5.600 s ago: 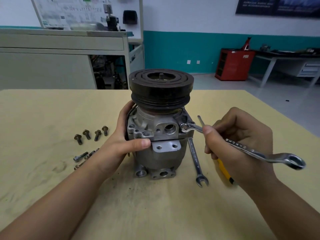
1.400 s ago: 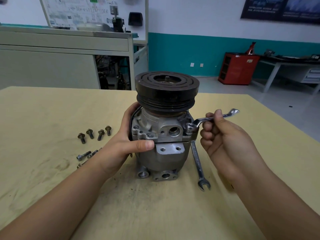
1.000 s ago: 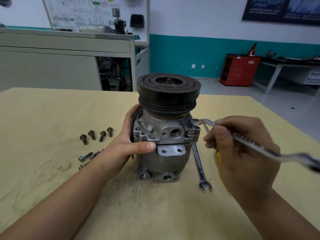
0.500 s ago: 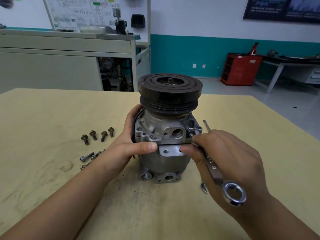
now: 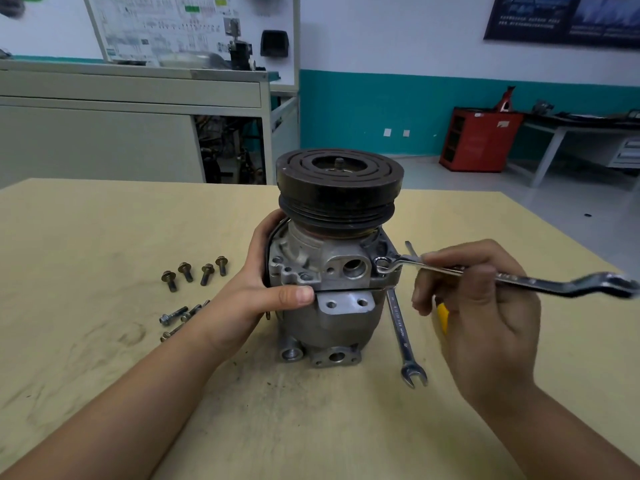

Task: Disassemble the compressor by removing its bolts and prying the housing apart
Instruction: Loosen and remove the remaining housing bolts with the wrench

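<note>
With right hand [image 5: 478,306] clamped on long silver combination wrench [image 5: 502,277], swung its handle back out to right since half a second ago and set ring end again on upper right corner of grey metal compressor with black pulley [image 5: 332,306], upright on pale wooden table [image 5: 104,237] in gripping left hand [image 5: 256,292], probably resetting for another loosening stroke.

A red cabinet [image 5: 479,140] stands against the teal-banded wall [image 5: 363,112]. A grey cabinet [image 5: 131,133] stands behind the wooden table [image 5: 86,237], below a diagram board [image 5: 156,26].

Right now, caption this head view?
Left hand steadies the compressor; right hand holds a combination wrench ringed over a housing bolt.
</note>
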A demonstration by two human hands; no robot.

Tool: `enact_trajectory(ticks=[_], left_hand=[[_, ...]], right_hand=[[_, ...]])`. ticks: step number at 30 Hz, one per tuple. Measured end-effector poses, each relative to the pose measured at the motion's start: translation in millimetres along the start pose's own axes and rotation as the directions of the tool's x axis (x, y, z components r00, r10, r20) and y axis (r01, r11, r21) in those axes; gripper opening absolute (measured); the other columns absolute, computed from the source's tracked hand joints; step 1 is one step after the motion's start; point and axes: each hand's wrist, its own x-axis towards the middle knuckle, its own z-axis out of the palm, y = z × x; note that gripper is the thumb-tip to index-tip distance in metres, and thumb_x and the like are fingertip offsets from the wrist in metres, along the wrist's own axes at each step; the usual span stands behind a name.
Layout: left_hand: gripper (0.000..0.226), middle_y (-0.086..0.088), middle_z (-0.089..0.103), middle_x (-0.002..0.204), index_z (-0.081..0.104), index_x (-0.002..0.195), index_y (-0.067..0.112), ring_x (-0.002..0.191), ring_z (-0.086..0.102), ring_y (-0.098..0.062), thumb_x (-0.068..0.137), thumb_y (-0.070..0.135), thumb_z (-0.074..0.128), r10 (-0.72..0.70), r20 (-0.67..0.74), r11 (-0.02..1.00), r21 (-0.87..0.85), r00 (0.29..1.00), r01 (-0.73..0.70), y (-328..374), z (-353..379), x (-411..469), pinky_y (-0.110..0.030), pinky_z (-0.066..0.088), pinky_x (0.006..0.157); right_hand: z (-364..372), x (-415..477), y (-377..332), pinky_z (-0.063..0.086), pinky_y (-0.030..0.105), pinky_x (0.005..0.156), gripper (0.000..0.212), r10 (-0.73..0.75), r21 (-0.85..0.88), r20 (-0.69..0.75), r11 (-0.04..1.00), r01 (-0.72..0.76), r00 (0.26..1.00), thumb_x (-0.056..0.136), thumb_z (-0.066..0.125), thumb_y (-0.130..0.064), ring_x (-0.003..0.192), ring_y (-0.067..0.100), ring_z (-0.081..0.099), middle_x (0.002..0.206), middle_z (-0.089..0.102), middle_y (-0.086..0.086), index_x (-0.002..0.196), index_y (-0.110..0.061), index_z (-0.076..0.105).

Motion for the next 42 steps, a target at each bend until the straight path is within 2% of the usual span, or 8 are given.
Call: enact_trajectory(ticks=[7, 13, 17, 21, 25, 29, 34, 42], left_hand=[[0.101, 0.011, 0.049, 0.140, 0.031, 0.137, 0.040, 0.126, 0.051, -0.009, 0.047, 0.028, 0.076, 0.000, 0.003, 1.000, -0.006, 1.000, 0.000, -0.7, 0.3, 0.6, -0.026, 0.047, 0.097], [0.099, 0.013, 0.051, 0.138, 0.033, 0.135, 0.041, 0.125, 0.052, -0.008, 0.047, 0.028, 0.076, 0.008, 0.003, 1.000, -0.006, 1.000, -0.008, -0.8, 0.1, 0.7, -0.025, 0.048, 0.096], [0.101, 0.013, 0.050, 0.139, 0.032, 0.136, 0.041, 0.126, 0.051, -0.009, 0.046, 0.029, 0.076, 0.006, 0.000, 1.000, -0.008, 1.000, -0.006, -1.0, -0.4, 0.8, -0.030, 0.045, 0.100], [0.099, 0.016, 0.054, 0.135, 0.033, 0.135, 0.043, 0.124, 0.053, -0.009, 0.048, 0.027, 0.076, 0.002, 0.010, 1.000, -0.024, 1.000, -0.002, -2.8, -1.3, 1.6, -0.025, 0.049, 0.095], [0.100, 0.015, 0.053, 0.136, 0.032, 0.137, 0.042, 0.124, 0.053, -0.009, 0.048, 0.028, 0.077, 0.002, 0.012, 1.000, -0.021, 1.000, -0.001, -3.2, -1.1, 1.7, -0.024, 0.050, 0.093], [0.099, 0.016, 0.053, 0.136, 0.033, 0.136, 0.044, 0.125, 0.053, -0.009, 0.048, 0.028, 0.077, 0.002, 0.011, 1.000, -0.022, 1.000, -0.002, -3.2, -1.7, 1.4, -0.023, 0.050, 0.093], [0.111, 0.017, 0.055, 0.133, 0.032, 0.136, 0.043, 0.123, 0.054, -0.008, 0.041, 0.038, 0.089, -0.001, 0.023, 1.000, -0.004, 1.000, 0.001, -2.8, -1.6, 1.9, -0.026, 0.049, 0.098], [0.100, 0.012, 0.054, 0.136, 0.031, 0.138, 0.042, 0.123, 0.054, -0.010, 0.049, 0.029, 0.077, -0.001, 0.013, 1.000, -0.011, 1.000, 0.001, -2.6, -1.0, 1.6, -0.024, 0.050, 0.092]], right_hand=[[-4.0, 17.8, -0.4, 0.039, 0.018, 0.044, 0.028, 0.516, 0.390, -0.054, 0.799, -0.458, 0.855, 0.085, 0.043, -0.037, 0.045, 0.013, 0.046, 0.051, 0.051, 0.002, 0.086, -0.011, 0.051], [-6.6, 25.3, 1.9, 0.039, 0.016, 0.041, 0.024, 0.668, 0.536, -0.027, 0.638, -0.553, 0.744, 0.086, 0.044, -0.030, 0.045, 0.007, 0.044, 0.053, 0.047, -0.001, 0.082, -0.008, 0.055], [-8.2, 24.5, -7.5, 0.043, 0.018, 0.046, 0.025, 0.459, 0.384, -0.200, 0.850, -0.362, 0.866, 0.085, 0.045, -0.032, 0.050, 0.010, 0.051, 0.055, 0.055, -0.001, 0.083, -0.009, 0.054], [-6.4, 17.5, -15.1, 0.051, 0.025, 0.054, 0.023, -0.019, -0.075, -0.147, 0.997, 0.008, 0.989, 0.092, 0.048, -0.037, 0.059, 0.012, 0.061, 0.066, 0.063, -0.005, 0.088, -0.015, 0.053], [-9.4, 7.0, -6.9, 0.055, 0.032, 0.057, 0.028, -0.304, -0.477, 0.102, 0.820, 0.315, 0.947, 0.097, 0.045, -0.039, 0.067, 0.013, 0.066, 0.080, 0.063, 0.000, 0.099, -0.014, 0.054], [-5.9, 1.3, -4.2, 0.055, 0.033, 0.058, 0.027, -0.337, -0.517, 0.171, 0.770, 0.375, 0.926, 0.097, 0.048, -0.038, 0.067, 0.016, 0.065, 0.082, 0.063, 0.001, 0.100, -0.012, 0.056], [-2.6, 1.8, -10.5, 0.039, 0.010, 0.067, 0.042, -0.398, -0.624, 0.341, 0.582, 0.522, 0.852, 0.098, 0.046, -0.027, 0.063, 0.009, 0.048, 0.063, 0.062, 0.011, 0.083, 0.005, 0.068], [3.6, -6.3, -5.0, 0.040, 0.037, 0.045, 0.028, -0.495, -0.676, 0.426, 0.382, 0.630, 0.758, 0.097, 0.049, -0.027, 0.047, 0.025, 0.049, 0.057, 0.058, 0.011, 0.090, -0.002, 0.059]])
